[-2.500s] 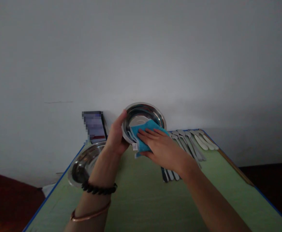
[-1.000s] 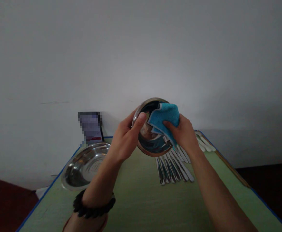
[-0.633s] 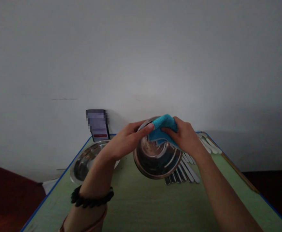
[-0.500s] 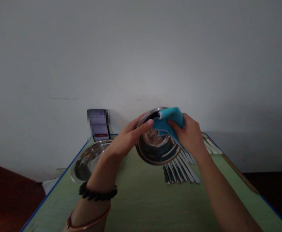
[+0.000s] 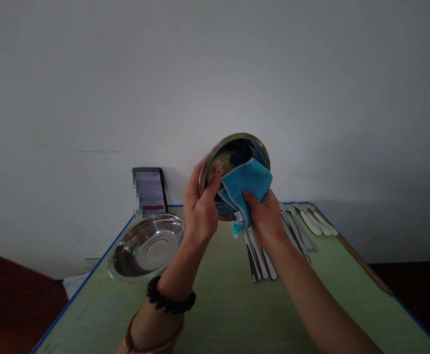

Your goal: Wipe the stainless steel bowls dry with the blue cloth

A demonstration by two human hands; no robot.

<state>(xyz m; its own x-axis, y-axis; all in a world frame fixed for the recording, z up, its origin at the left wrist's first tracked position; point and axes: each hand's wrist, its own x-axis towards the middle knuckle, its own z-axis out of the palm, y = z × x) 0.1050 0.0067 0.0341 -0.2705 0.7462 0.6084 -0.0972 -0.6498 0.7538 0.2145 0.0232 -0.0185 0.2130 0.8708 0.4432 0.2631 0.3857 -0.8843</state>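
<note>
A shiny metal bowl is held up above the table, tilted so that its inside faces me. My left hand grips its left side, the thumb over the rim and the other fingers behind. In my right hand is a blue cloth with a pale edge, pressed against the inside and lower right rim of the bowl. The cloth hides part of the bowl's interior. A second metal bowl, wide and shallow, rests upright on the table to the left of my left forearm.
Metal cutlery lies in rows beneath and beside my right hand. Several white-handled pieces lie at the far right. A phone leans against the wall behind the green table. Blue trim marks the table's edge.
The held bowl has risen and turned, its opening now facing more to the right. My right hand with the cloth has moved left and down along the bowl's rim.
</note>
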